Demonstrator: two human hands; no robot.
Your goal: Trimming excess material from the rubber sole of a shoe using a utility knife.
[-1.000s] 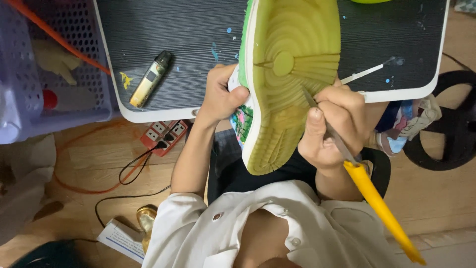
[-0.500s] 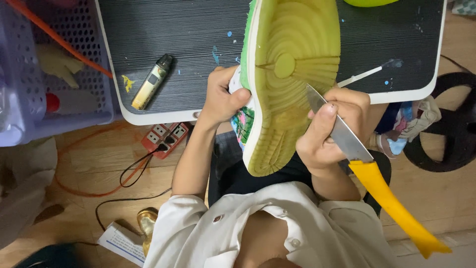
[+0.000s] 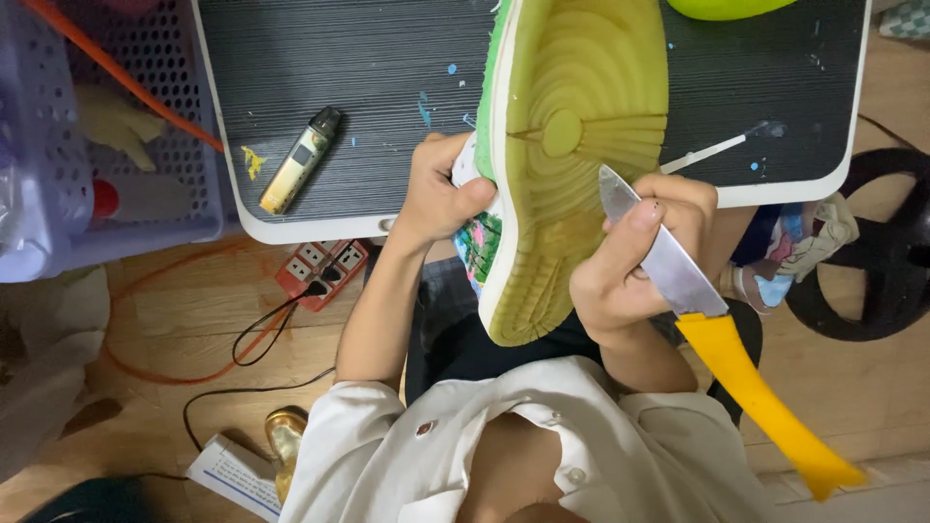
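I hold a sneaker (image 3: 572, 145) sole-up over my lap; its sole is yellow-green with a white and green edge. My left hand (image 3: 436, 194) grips the shoe's left side, thumb on the painted upper. My right hand (image 3: 630, 257) steadies the shoe's right edge and holds a knife (image 3: 668, 266) with a steel blade and a long yellow handle. The blade tip rests against the sole near its round centre mark, and the handle points down to the right.
A dark ribbed lap desk (image 3: 339, 68) with a white rim carries a small gold and black device (image 3: 300, 160) and a thin white stick (image 3: 717, 150). A lilac plastic basket (image 3: 107, 145) stands left. A power strip (image 3: 325, 271) and cables lie on the wooden floor. A black wheel (image 3: 872, 252) is at right.
The knife has turned in my right hand, showing the flat of its blade, and the yellow handle has swung lower. The shoe has stayed in place.
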